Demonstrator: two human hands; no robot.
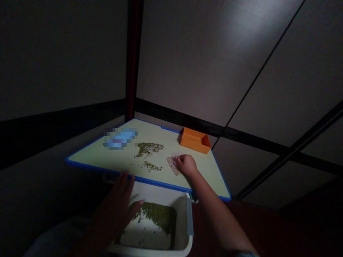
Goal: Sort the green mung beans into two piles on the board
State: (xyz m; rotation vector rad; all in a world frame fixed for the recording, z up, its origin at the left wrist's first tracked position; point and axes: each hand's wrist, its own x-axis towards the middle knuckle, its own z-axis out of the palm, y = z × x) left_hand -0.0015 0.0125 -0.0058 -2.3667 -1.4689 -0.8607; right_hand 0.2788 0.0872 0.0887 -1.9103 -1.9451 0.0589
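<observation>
As right hand (187,165) curls, left (122,200) apparently splayed

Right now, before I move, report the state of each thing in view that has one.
Left hand: open, fingers spread at table's near edge.
Right hand: curled, pinching the patterned piece.
Table: upright, grains scattered on top.
Orange box: open-topped, upright.
White bin: open-topped, grains inside.
Blue item: on table, details blurred.
</observation>
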